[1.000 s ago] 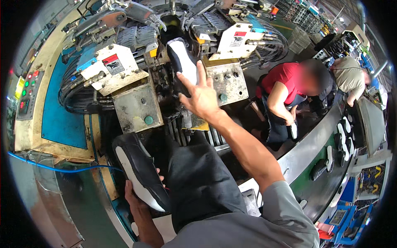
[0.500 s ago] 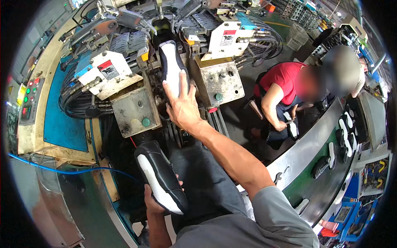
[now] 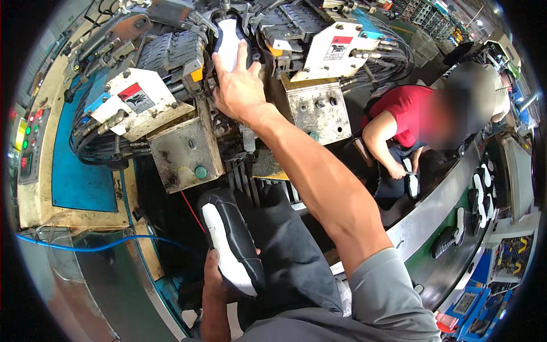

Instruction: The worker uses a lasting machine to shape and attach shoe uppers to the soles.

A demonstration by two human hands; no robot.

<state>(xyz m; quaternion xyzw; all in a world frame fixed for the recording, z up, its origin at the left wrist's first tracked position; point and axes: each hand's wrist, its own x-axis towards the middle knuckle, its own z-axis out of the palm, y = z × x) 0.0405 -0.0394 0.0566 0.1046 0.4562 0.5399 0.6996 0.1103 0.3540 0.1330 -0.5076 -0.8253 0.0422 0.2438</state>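
Note:
In my left hand [image 3: 213, 272] is a black shoe upper with a white underside [image 3: 227, 251], held low over my lap. It is tilted, its white underside partly facing up. My left fingers wrap round its lower part and are mostly hidden beneath it. My right arm reaches forward to a machine. There my right hand [image 3: 242, 94] grips the near end of a second dark shoe upper with a white underside [image 3: 229, 41], fingers lying along its underside and sides. That upper's far end sits between the machine's metal clamps [image 3: 171, 51], under a vertical rod [image 3: 224, 5].
Metal control boxes [image 3: 185, 155] with green buttons flank the machine's middle. A button panel [image 3: 33, 137] stands at the left, with a blue hose [image 3: 97, 247] below. At the right, a person in red [image 3: 393, 122] works beside a conveyor [image 3: 421, 251] bearing several shoes.
My right hand has pushed the second shoe upper farther forward, in among the machine's clamps. My left hand still holds the other upper over my lap. The view has shifted slightly.

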